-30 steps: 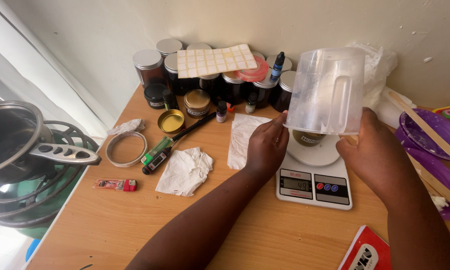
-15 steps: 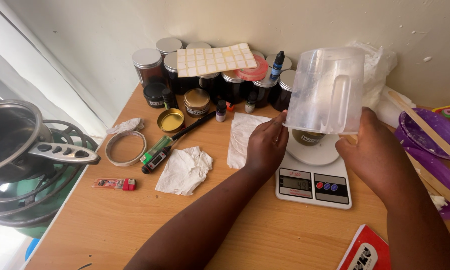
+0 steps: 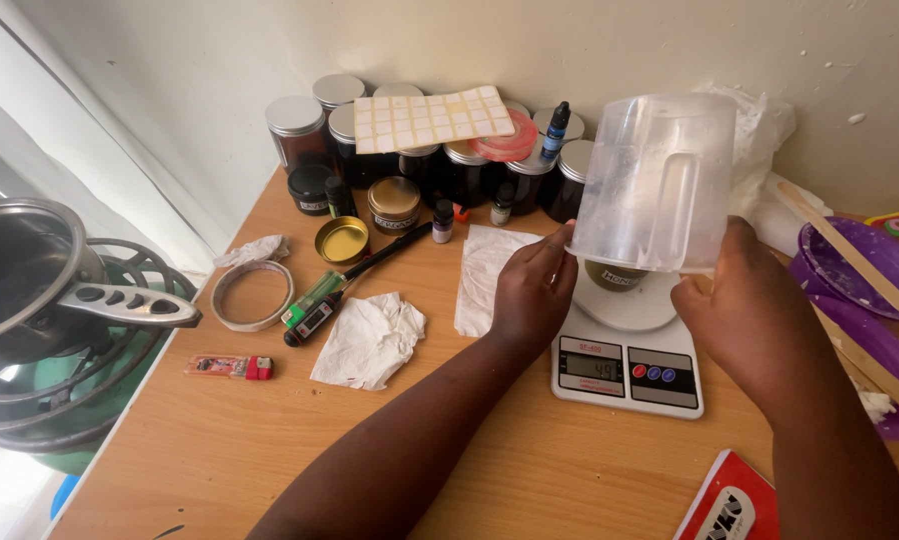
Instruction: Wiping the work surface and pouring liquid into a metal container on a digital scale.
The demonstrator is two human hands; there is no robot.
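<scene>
- Translucent plastic measuring jug (image 3: pixel 654 185) is up off the table, held over the white kitchen scale (image 3: pixel 629 352); it's tipped with its open mouth pointing up and away from the camera, handle facing the viewer
- left hand (image 3: pixel 534 293) has its fingertips pressed on the jug's lower left edge, fingers curled around that side; right hand (image 3: pixel 744 315) is closed on the lower right edge under the handle, so both are gripping it
- small round tin (image 3: pixel 614 276) sits on the scale's platform, right under the jug; the scale's display is lit
- white paper napkin (image 3: pixel 484 275) lies flat just left of the scale, and a crumpled tissue (image 3: pixel 369 338) is further left on the wooden table (image 3: pixel 269 440)
- back by the wall there's a bunch of dark jars with silver lids (image 3: pixel 299 130); a sheet of blank labels (image 3: pixel 434 117) rests on top of some
- purple bowl (image 3: pixel 859 270) with a wooden stick in it is off to the right
</scene>
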